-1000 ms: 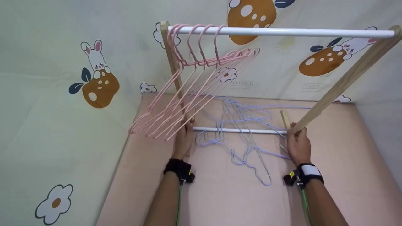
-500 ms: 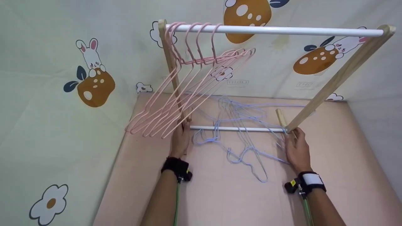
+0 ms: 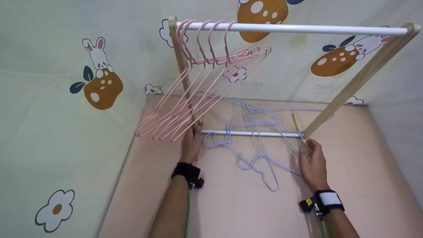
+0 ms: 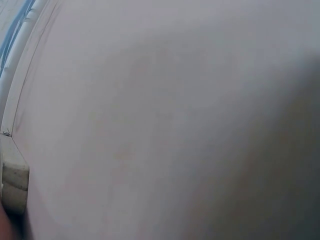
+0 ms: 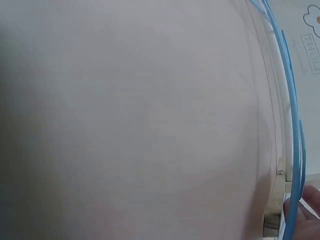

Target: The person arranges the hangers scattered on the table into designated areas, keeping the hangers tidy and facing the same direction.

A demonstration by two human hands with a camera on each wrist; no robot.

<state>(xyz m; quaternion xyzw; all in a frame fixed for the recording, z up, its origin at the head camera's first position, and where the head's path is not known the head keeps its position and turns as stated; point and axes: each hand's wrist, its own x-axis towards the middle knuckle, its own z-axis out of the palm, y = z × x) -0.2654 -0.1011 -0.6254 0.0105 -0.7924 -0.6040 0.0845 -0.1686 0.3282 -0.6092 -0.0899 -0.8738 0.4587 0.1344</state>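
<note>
A wooden clothes rack (image 3: pixel 357 82) with white rails stands before me. Several pink hangers (image 3: pixel 198 96) hang at the left end of its top rail (image 3: pixel 297 29). Low on the rack's left upright, my left hand (image 3: pixel 190 145) grips the wood; part of that grip is hidden. My right hand (image 3: pixel 314 165) is just in front of the right upright's base, thumb and fingers apart around the front foot and blue wire. Several blue hangers (image 3: pixel 261 155) lie tangled over and around the lower rail (image 3: pixel 248 133). One blue hanger wire (image 5: pixel 295 130) crosses before my right fingers (image 5: pixel 312 197).
The rack stands on a pinkish surface (image 3: pixel 244 211). Behind it rises a patterned wall (image 3: pixel 284 79), with another wall (image 3: pixel 39 132) along the left. A wooden foot (image 3: pixel 297 121) juts back on the right. Green cables run along both forearms.
My right hand has come off the base of the right upright and drawn back toward me. My left hand stays at the left upright. The hangers keep their places.
</note>
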